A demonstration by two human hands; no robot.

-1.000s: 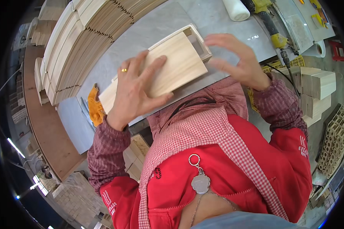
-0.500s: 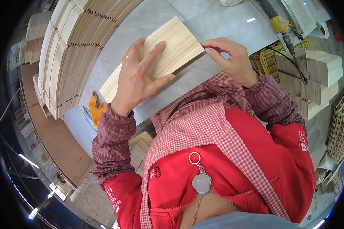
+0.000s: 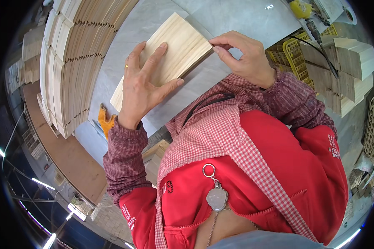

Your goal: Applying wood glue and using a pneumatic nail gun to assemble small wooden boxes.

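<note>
A pale wooden board (image 3: 180,39) lies slantwise on the grey tabletop, its long near edge facing me. My left hand (image 3: 140,81) rests on the board's left part with fingers spread and thumb pointing right. My right hand (image 3: 243,56) is at the board's right corner, thumb and forefinger pinched together against its end. Whether these fingertips grip the corner itself or a small thing there is hidden.
Tall stacks of similar boards (image 3: 77,54) stand along the left. An orange glove (image 3: 106,121) lies by my left sleeve. On the right are a yellow plastic crate (image 3: 293,56), a corded yellow power tool (image 3: 302,9) and stacked wood blocks (image 3: 353,62).
The whole view has shifted slightly, with the board and both hands now a little farther left. Both hands keep nearly the same places on the board.
</note>
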